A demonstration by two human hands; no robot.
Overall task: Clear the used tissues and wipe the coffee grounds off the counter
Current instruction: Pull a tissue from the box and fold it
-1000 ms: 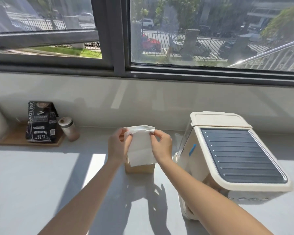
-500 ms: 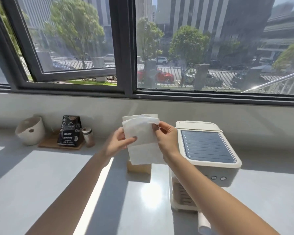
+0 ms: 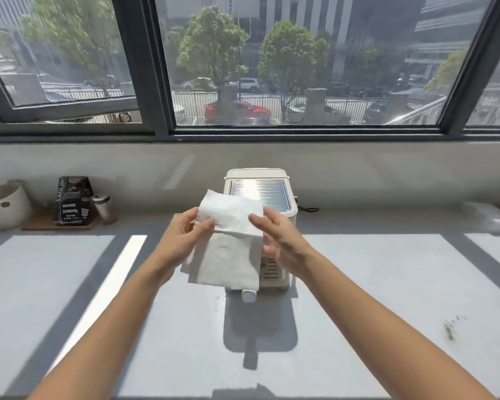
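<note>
The tissue point(image 3: 228, 243) hangs between the fingers, the left hand point(image 3: 182, 238) pinching its left edge, the right hand point(image 3: 280, 241) pinching its right edge, both arms stretched forward

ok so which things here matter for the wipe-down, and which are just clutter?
Job:
tissue, held by left hand and right hand
coffee grounds on the counter, right side

Lying about:
coffee machine
coffee bag
white pot
small jar
wooden tray
</note>
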